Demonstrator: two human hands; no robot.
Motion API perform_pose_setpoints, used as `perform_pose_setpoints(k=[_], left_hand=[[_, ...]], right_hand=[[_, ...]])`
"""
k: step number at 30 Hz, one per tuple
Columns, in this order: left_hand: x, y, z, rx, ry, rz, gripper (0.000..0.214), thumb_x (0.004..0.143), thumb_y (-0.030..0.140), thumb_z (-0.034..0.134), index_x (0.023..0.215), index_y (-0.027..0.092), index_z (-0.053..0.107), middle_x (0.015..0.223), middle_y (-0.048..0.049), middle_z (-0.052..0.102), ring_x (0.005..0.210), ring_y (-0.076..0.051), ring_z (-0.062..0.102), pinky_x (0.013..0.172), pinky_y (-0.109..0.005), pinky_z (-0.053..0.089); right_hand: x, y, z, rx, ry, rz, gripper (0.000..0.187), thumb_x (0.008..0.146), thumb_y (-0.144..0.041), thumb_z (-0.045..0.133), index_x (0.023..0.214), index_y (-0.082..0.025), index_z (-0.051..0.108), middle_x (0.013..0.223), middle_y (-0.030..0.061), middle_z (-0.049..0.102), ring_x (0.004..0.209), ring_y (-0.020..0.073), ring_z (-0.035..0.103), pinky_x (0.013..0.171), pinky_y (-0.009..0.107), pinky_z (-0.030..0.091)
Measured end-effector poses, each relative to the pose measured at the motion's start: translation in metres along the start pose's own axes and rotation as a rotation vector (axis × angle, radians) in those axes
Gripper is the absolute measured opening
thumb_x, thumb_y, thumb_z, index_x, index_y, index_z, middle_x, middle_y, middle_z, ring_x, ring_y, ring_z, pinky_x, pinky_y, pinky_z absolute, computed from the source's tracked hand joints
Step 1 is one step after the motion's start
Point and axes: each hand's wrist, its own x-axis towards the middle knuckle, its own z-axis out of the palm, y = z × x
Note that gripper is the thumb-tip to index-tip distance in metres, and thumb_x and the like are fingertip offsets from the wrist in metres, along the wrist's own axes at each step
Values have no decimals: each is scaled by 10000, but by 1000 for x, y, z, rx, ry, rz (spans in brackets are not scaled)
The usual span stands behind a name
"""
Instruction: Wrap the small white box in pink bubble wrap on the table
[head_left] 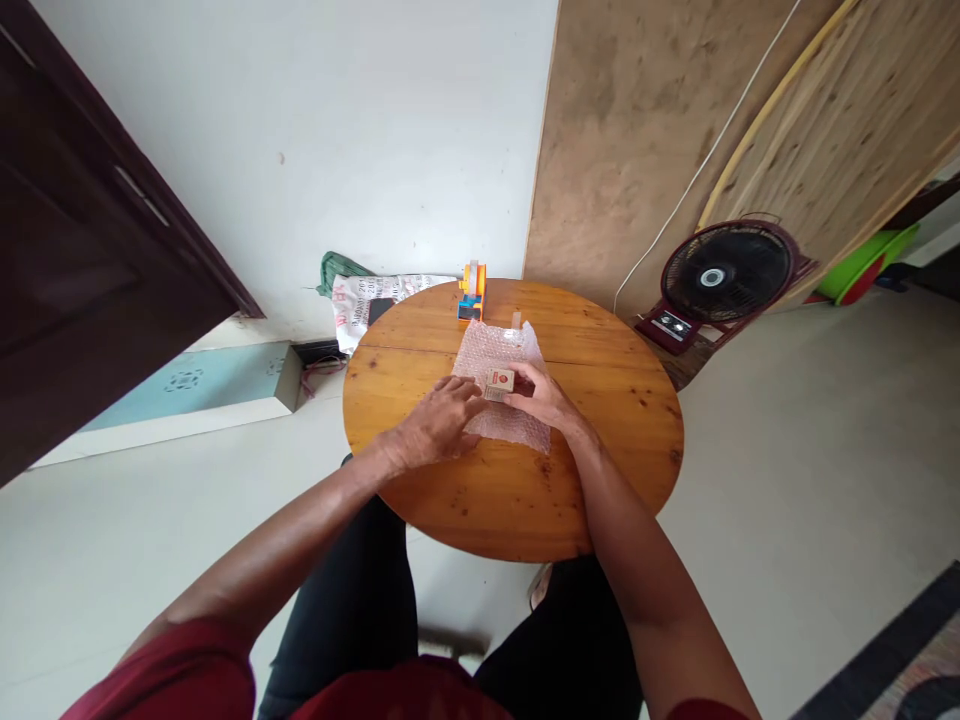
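Small carton: pale cardboard [499, 380], rectangular, printed in red; it sits at the middle of the bubble wrap, contents hidden.
Carton's bearing: red-printed face upward, a side face toward the person; the long axis seems to run left to right.
Right hand [541, 396]: partly open, thumb and fingers around the carton's right end.
Left hand [448, 412]: fingers loosely curled beside the carton's left end; contact cannot be told.
Bubble wrap [506, 428]: clear, dimpled plastic sheet, lying flat.
Tape strip [516, 320]: clear, at the wrap's far edge.
Tape dispenser [471, 304]: orange and blue, carrying a tape roll [473, 278].
Table [622, 400]: round, varnished, knotty wood.
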Motion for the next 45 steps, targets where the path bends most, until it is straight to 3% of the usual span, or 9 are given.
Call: perform_pose_setpoints(k=[3, 6, 14, 20, 26, 30, 34, 40, 45], left_hand=[[-14, 8, 23, 257, 20, -53, 443, 720, 153, 671, 1161, 183, 632, 1246, -134, 589, 1305, -332, 425, 1132, -512, 272], [-11, 10, 38, 352, 51, -63, 373, 756, 150, 625, 1128, 174, 641, 1197, -135, 599, 1224, -321, 469, 1083, -486, 323], [5, 18, 57, 268, 274, -135, 160, 859, 169, 529, 836, 190, 686, 1031, -109, 631, 990, -263, 546, 914, -422, 421], [20, 5, 50, -15, 347, -218, 110, 810, 193, 567, 836, 177, 673, 1182, -116, 635, 1032, -257, 593, 947, -433, 439], [51, -16, 39, -173, 353, -258, 94, 736, 176, 586, 772, 167, 673, 1178, -128, 677, 1041, -257, 639, 962, -418, 475], [60, -23, 42, -248, 355, -255, 136, 724, 187, 569, 793, 172, 685, 1020, -98, 726, 919, -230, 672, 888, -369, 516], [56, -22, 51, -332, 432, -275, 114, 743, 213, 565, 786, 179, 666, 1043, -98, 718, 894, -215, 672, 833, -342, 536], [48, -19, 54, -403, 450, -208, 75, 725, 187, 564, 752, 169, 632, 1113, -121, 678, 993, -224, 657, 929, -368, 517], [44, -19, 52, -448, 408, -223, 60, 723, 171, 577, 754, 184, 628, 1185, -116, 664, 989, -228, 658, 919, -382, 525]], right_hand=[[1, 2, 1, -59, 24, -31, 543, 702, -254, 736, 1227, -222, 602, 1132, 45, 694, 1045, 208, 647, 978, 393, 483], [2, 2, 2, -57, 43, -47, 523, 698, -241, 726, 1206, -191, 613, 1119, 60, 696, 1033, 210, 652, 967, 386, 488], [-1, -7, 4, -32, 56, -28, 401, 720, -223, 734, 1115, -217, 666, 1039, 30, 728, 956, 194, 674, 912, 360, 513], [-2, -15, 1, -31, 28, 27, 452, 736, -304, 746, 1169, -215, 655, 1047, 33, 728, 964, 196, 670, 916, 358, 508], [-5, -25, -16, 44, 18, 9, 441, 890, -554, 517, 1139, -221, 664, 1144, 52, 696, 1125, 227, 613, 1022, 405, 444], [-9, -33, -23, 227, -41, 69, 507, 791, -569, 651, 1171, -234, 619, 1225, 70, 667, 1186, 251, 597, 1043, 426, 440], [-12, -38, -21, 242, -123, 85, 540, 671, -460, 789, 1130, -239, 610, 1210, 50, 662, 1168, 252, 607, 993, 405, 484], [-5, -19, -23, 229, 84, 104, 404, 839, -572, 565, 1026, -230, 671, 1129, 38, 699, 1145, 233, 621, 1010, 400, 472], [1, -6, -15, 260, 84, 158, 468, 697, -436, 733, 1101, -216, 648, 1147, 64, 707, 1090, 243, 652, 990, 405, 490]])
